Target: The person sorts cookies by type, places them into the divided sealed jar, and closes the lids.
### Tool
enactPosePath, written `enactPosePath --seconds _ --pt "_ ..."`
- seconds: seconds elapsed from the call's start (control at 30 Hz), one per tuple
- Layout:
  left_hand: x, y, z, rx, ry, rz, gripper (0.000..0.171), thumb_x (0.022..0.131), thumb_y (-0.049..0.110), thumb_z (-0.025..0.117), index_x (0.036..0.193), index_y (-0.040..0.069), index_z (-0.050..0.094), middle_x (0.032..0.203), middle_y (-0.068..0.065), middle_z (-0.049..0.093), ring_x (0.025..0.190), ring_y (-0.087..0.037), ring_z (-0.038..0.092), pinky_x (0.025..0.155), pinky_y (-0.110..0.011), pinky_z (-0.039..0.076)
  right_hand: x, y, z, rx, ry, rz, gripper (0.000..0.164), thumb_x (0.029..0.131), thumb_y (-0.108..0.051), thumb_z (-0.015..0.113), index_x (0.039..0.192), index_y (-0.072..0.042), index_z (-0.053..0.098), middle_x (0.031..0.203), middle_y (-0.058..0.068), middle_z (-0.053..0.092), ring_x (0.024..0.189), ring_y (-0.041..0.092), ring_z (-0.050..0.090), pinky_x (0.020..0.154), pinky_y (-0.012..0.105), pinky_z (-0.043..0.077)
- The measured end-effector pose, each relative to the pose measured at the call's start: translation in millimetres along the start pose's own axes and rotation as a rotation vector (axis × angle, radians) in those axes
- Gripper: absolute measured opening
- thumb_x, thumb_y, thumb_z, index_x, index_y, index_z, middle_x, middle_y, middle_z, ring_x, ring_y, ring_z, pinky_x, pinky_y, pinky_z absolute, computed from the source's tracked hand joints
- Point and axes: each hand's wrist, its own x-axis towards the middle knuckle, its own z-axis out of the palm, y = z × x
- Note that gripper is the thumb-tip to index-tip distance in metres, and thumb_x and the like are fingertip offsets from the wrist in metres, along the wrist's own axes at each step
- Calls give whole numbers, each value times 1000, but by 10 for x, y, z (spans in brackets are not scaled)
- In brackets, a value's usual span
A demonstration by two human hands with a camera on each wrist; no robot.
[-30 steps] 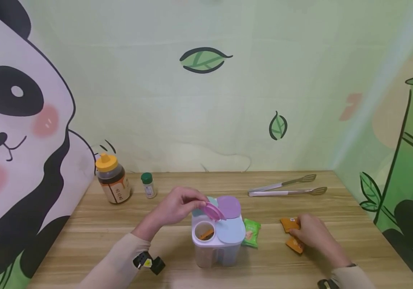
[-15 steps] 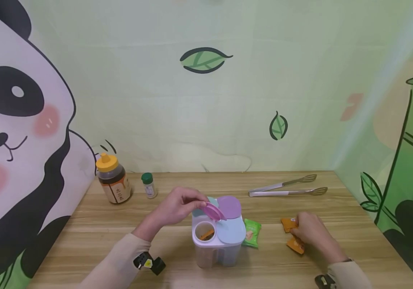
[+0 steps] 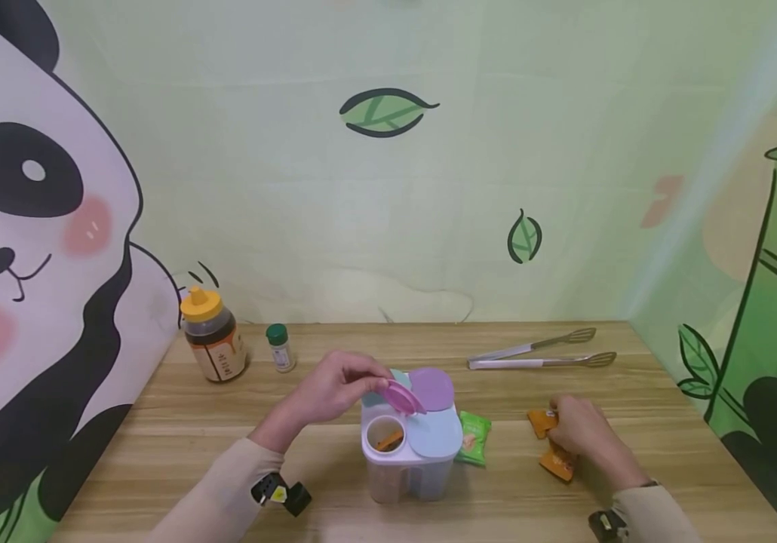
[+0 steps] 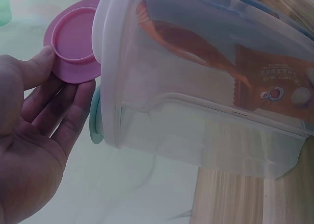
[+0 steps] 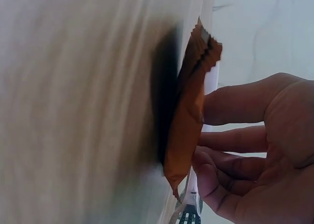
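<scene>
My left hand [image 3: 334, 388] pinches the round pink lid [image 3: 402, 396] of a clear storage box [image 4: 162, 126], between thumb and fingertips. This lid stands raised off its round opening [image 3: 385, 435], and orange packets [image 4: 277, 82] lie inside that compartment. Purple, blue and mint lids cover the others. My right hand [image 3: 585, 430] is low over the table, its bent fingers at two small orange packets, one at its fingertips [image 3: 541, 422] and one below [image 3: 557, 464]. In the right wrist view an orange packet [image 5: 185, 121] hides the fingertips, so I cannot tell whether they grip anything.
A green packet [image 3: 474, 437] lies just right of the box. Metal tongs [image 3: 531, 362] lie at the back right. At the back left stand a yellow-capped brown bottle [image 3: 215, 343] and a small green-capped jar [image 3: 281, 351]. A printed wall [image 3: 429, 226] rises behind the table.
My right hand has shifted slightly up and left, and more of the lower orange packet shows beneath it. The left hand and pink lid stay in place.
</scene>
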Motion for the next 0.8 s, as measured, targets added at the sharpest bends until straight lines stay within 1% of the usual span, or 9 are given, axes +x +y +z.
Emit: enactPosePath --seconds 0.13,0.23,0.37,0.5,0.63,0.8 --pt "1 -6 5 -5 0 11 12 93 11 65 99 9 75 95 -3 74 80 -15 66 72 -28 58 7 26 4 38 -19 -11 34 77 -2 72 108 7 63 81 11 61 55 16 55 46 27 46" --pt "3 -11 8 -10 0 18 12 93 11 65 99 9 75 95 -4 74 80 -16 67 71 -29 59 14 43 -6 31 -15 -27 27 74 -4 75 98 2 64 77 8 59 57 16 54 49 28 45" --pt "0 -13 7 -12 0 14 12 93 10 65 99 9 75 95 -4 74 80 -15 67 72 -29 59 13 56 -13 41 -6 -21 27 70 -6 79 90 -1 62 77 8 59 59 17 54 48 28 44" --pt "1 -15 7 -8 -1 13 12 93 10 65 99 9 75 95 -3 74 80 -15 67 71 -29 59 1 71 -4 50 14 -20 27 68 -7 81 81 -7 56 74 5 55 56 16 51 45 27 42" --pt "5 -16 6 -6 -1 18 12 93 10 64 99 8 75 95 -4 74 80 -15 67 71 -29 59 -14 81 -13 64 31 -30 27 70 -5 78 73 -11 52 69 3 52 55 15 50 46 27 40" --pt "2 -10 7 -7 -1 10 12 93 10 65 100 9 75 95 -4 74 80 -16 67 71 -29 59 -53 83 -67 73 53 -54 23 73 -3 77 71 -11 55 69 2 54 58 15 51 48 27 42"
